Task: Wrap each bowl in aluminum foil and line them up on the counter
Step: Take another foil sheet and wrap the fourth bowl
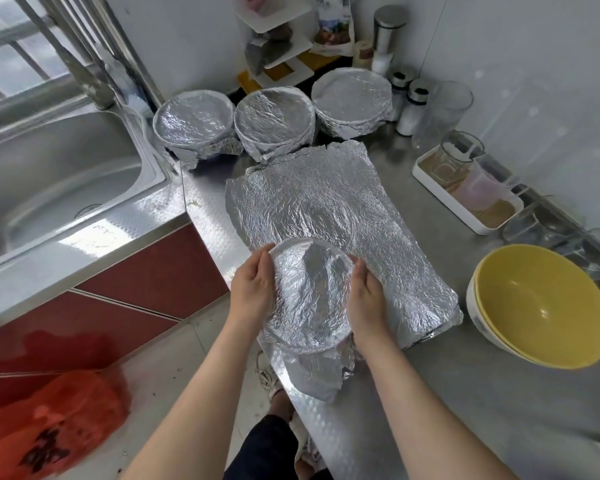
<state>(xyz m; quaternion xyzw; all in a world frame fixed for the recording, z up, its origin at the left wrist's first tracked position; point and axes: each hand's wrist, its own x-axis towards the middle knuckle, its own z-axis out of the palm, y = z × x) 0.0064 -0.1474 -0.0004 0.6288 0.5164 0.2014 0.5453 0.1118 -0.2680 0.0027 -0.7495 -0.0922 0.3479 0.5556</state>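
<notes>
Foil dominates what we see from the head camera. Our left hand (252,289) and right hand (364,299) cup the rim of a round bowl (309,296) on either side, fingers (262,268) curled closed against the crinkled foil skin stretched over its mouth. The bowl sits at the near edge of the brushed-steel worktop (465,393), loose foil bunched beneath it. Just behind lies a flat, wrinkled foil sheet (319,202). At the back, three wrapped bowls (274,119) stand side by side in a row. To our right, well apart, stacked yellow bowls (541,306) with white outsides sit bare and glossy. A stainless sink (49,174) lies to the left.
</notes>
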